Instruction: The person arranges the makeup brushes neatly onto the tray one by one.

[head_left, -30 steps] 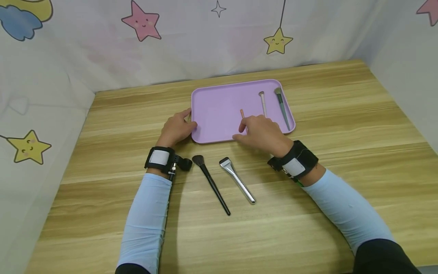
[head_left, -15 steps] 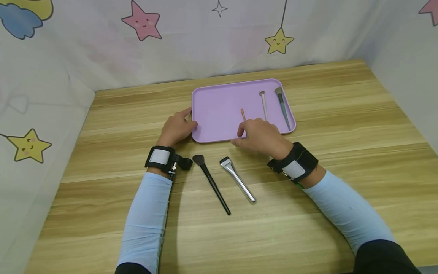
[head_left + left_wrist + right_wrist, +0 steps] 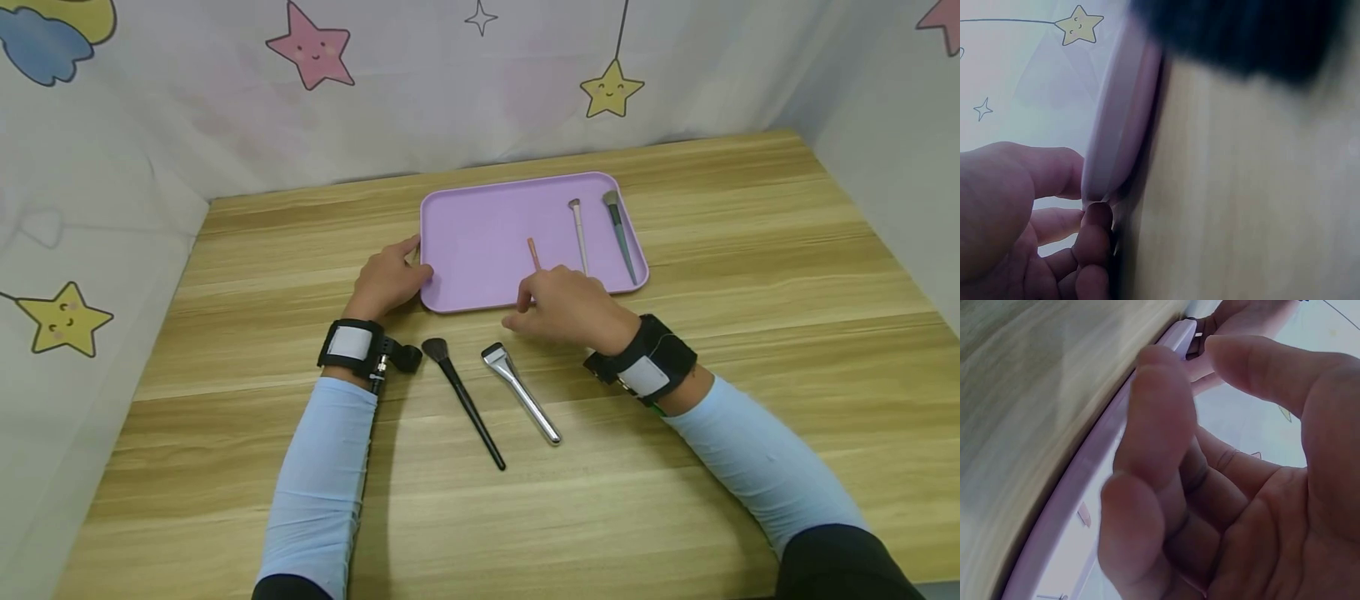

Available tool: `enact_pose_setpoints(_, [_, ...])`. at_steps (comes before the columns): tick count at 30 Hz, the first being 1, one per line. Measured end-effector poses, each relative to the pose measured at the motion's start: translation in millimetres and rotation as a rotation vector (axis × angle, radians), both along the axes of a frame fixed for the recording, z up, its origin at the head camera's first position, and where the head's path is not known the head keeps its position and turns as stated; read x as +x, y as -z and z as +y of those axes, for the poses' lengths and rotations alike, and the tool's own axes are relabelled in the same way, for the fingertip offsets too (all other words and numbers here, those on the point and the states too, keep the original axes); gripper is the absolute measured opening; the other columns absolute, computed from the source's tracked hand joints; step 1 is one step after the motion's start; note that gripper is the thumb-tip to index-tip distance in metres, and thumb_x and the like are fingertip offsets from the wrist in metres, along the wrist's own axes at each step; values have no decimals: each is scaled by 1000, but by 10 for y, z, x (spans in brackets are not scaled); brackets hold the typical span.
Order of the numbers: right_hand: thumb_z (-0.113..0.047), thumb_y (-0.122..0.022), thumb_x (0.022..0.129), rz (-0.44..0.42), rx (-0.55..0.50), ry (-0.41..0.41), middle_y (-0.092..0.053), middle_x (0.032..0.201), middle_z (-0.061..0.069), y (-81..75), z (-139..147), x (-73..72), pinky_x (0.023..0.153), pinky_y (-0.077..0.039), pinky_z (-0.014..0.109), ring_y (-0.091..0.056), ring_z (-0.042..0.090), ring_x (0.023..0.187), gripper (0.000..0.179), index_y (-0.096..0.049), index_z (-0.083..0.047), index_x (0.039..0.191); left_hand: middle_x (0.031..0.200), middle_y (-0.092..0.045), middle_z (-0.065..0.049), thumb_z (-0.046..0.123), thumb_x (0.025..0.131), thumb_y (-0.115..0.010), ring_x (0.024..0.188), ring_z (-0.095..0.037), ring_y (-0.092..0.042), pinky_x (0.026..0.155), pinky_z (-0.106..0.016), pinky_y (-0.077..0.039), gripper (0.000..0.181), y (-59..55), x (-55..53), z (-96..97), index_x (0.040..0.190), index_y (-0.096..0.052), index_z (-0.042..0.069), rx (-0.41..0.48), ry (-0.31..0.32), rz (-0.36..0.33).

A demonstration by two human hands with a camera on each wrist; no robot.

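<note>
1. Right hand [image 3: 573, 304] hovers over the near edge of the purple tray [image 3: 465, 242]. I read its fingers as loosely curled and holding nothing; in the right wrist view the fingers [image 3: 1147, 462] are bent with a gap to the thumb, and the tray rim [image 3: 1085, 481] runs just beside them.
2. Left hand [image 3: 386, 279] grips the tray's near left corner. The left wrist view shows the thumb on top of the rim [image 3: 1113, 144] and the fingertips [image 3: 1096, 219] tucked beneath it. I judge that this grip steadies the tray on the tabletop [image 3: 750, 275].
3. Three items lie inside the tray:
   - a thin pink stick [image 3: 532, 250], partly hidden behind the right hand;
   - a white-handled brush [image 3: 579, 237], to the right of the stick;
   - a grey-handled brush [image 3: 621, 237], nearest the right rim.
   The two brushes lie roughly parallel with their heads pointing away from me; I take this as deliberate sorting.
4. Two items lie on the tabletop in front of the tray, between my forearms:
   - a black powder brush [image 3: 463, 400];
   - a silver flat brush [image 3: 519, 392], nearest to the right hand but not touched by it.
5. Neither hand contacts any brush.
</note>
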State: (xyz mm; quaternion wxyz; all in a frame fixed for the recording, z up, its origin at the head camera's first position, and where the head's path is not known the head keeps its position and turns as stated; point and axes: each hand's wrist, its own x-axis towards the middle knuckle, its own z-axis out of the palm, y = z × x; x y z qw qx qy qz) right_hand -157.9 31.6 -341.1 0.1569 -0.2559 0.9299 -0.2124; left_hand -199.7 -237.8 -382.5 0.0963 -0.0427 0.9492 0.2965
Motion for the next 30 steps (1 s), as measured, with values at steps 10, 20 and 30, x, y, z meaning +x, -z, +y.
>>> enact_pose_setpoints(10, [-42,-73,91,-5,34,-27,-60,72,3,-16,-12,31,50,-40,30,-52,16,61,35,-76,-8,97,73,-48,-8,31,92,-55,60,-20,-45,58,-33,-35,69,1,-3,-4,157,-38,16,3,5,0])
enact_pose_setpoints(20, [-44,-73,90,-31,59,-52,-61,75,4,-36,-28,58,51,-42,31,-53,17,62,37,-75,-8,97,72,-48,-7,32,93,-55,58,-19,-44,58,-32,-35,68,-6,1,-13,158,-38,16,7,-2,-13])
enact_pose_setpoints(30, [-45,-73,90,-39,66,-60,-61,74,3,-49,-29,88,51,-41,31,-53,16,61,35,-75,-10,95,73,-49,-8,32,93,-55,62,-21,-46,59,-33,-35,68,10,-4,-14,158,-38,17,9,1,-5])
